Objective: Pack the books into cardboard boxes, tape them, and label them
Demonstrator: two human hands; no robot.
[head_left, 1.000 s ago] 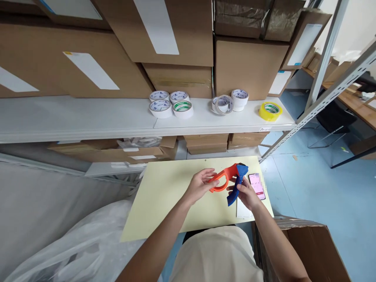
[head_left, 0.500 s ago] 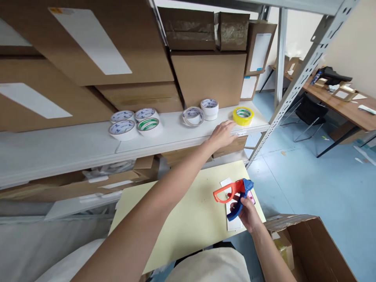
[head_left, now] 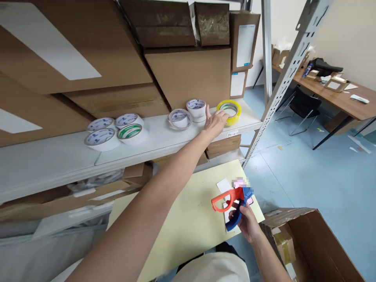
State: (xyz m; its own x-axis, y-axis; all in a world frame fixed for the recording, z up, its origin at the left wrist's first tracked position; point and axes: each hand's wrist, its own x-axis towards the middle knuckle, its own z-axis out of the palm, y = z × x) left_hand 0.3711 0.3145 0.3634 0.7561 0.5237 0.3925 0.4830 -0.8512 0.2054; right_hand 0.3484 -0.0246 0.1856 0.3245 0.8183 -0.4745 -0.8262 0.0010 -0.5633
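Note:
A yellow-rimmed roll of tape lies near the right end of the white shelf. Over its near left side reaches my left hand, fingertips at the rim and thumb held apart. My right hand is closed around the blue curved part of a tape dispenser, whose orange-red loop points left. The dispenser is above a pale yellow board. Left of my left hand stand two white rolls, one upper roll and a slimmer roll.
Several more white tape rolls sit farther left on the shelf. Cardboard boxes rise behind them. A metal post bounds the shelf at right. White cards lie on the board; an open carton stands at lower right.
My left hand has moved onto the yellow tape roll's near side, its thumb now raised apart. The view has shifted right and closer. My right hand keeps hold of the dispenser.

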